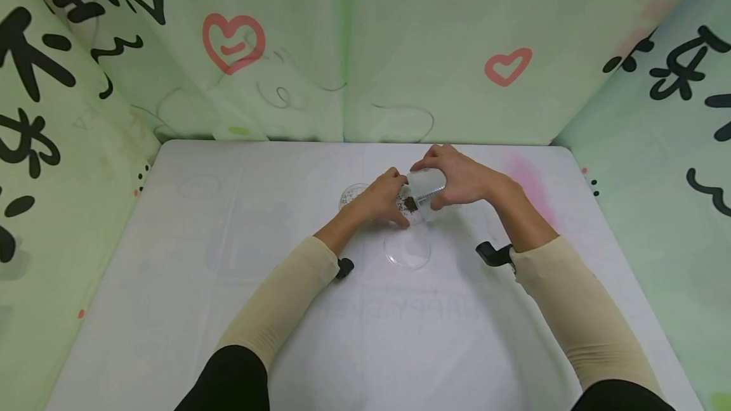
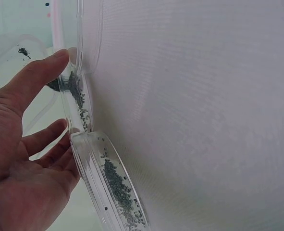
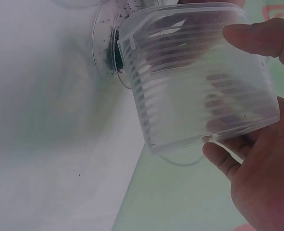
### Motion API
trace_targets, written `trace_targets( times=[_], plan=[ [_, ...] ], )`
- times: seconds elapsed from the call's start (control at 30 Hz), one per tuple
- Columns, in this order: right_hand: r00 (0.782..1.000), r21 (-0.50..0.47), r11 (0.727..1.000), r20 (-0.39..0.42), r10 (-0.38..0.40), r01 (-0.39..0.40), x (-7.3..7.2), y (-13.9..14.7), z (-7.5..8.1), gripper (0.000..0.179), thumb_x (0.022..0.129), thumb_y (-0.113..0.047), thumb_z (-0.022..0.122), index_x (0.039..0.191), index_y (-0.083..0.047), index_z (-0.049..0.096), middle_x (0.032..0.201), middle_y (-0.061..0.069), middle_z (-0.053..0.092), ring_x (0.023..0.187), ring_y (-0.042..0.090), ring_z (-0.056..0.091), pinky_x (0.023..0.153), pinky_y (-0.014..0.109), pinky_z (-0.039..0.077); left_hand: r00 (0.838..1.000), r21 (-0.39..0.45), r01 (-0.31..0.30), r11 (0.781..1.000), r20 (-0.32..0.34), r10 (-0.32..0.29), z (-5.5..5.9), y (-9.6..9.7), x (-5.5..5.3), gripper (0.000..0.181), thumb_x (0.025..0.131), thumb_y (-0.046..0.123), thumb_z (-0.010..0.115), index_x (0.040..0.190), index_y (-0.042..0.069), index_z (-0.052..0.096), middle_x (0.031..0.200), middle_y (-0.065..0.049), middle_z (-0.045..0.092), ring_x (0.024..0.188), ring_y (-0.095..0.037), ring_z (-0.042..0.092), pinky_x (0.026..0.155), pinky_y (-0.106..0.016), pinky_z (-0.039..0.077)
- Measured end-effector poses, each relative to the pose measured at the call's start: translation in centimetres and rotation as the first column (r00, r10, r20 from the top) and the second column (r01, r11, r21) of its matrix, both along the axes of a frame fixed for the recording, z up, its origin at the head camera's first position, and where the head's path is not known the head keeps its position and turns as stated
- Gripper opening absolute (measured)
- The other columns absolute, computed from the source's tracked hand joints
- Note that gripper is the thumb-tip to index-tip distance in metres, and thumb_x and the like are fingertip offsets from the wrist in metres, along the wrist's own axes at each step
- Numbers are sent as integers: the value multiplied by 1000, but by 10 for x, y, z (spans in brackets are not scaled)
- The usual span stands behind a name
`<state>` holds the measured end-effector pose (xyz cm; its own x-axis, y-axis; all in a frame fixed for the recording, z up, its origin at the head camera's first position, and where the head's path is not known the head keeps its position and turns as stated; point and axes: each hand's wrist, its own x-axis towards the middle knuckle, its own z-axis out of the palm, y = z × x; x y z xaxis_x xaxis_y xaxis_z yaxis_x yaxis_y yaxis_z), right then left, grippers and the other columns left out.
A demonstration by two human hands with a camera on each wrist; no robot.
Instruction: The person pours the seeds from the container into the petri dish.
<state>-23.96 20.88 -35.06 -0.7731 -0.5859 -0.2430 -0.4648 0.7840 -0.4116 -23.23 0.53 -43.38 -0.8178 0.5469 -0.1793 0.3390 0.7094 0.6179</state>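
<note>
My right hand point(image 1: 465, 175) grips a clear plastic box point(image 3: 190, 96) with ribbed walls, thumb on one side and fingers on the other. The box is tilted, its mouth toward a round petri dish point(image 1: 404, 210) holding dark granules point(image 2: 77, 96). My left hand point(image 1: 378, 198) holds that dish at its edge between thumb and fingers. To the left, partly behind this hand, stands a second petri dish point(image 1: 351, 193) with dark granules in it. Nearer to me lies a clear petri dish point(image 1: 407, 249).
A white cloth covers the table point(image 1: 251, 309). Green fabric walls point(image 1: 400, 49) with red hearts and black lettering rise at the back and sides. A few dark specks lie on the cloth in the right wrist view. Black mounts stick out at both wrists.
</note>
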Motion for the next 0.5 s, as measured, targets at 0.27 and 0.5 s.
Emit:
trace_targets(
  times=[0.27,0.5],
  plan=[
    [1000,-8,1000,-6,2,-2,0,0,0,72,72,-12,78,142,-13,63,135,13,52,127,32,44,103,56,45,1000,16,7,1000,-2,-7,1,0,1,91,76,27,95,150,1,49,137,-12,49,122,-23,52,111,-35,47],
    [1000,-7,1000,-7,-2,2,1,0,0,72,72,-12,79,142,-13,63,135,13,51,127,32,43,103,55,46,1000,18,6,1000,1,-6,3,0,2,92,76,26,95,151,2,49,137,-11,50,123,-23,52,112,-35,47]
  ],
)
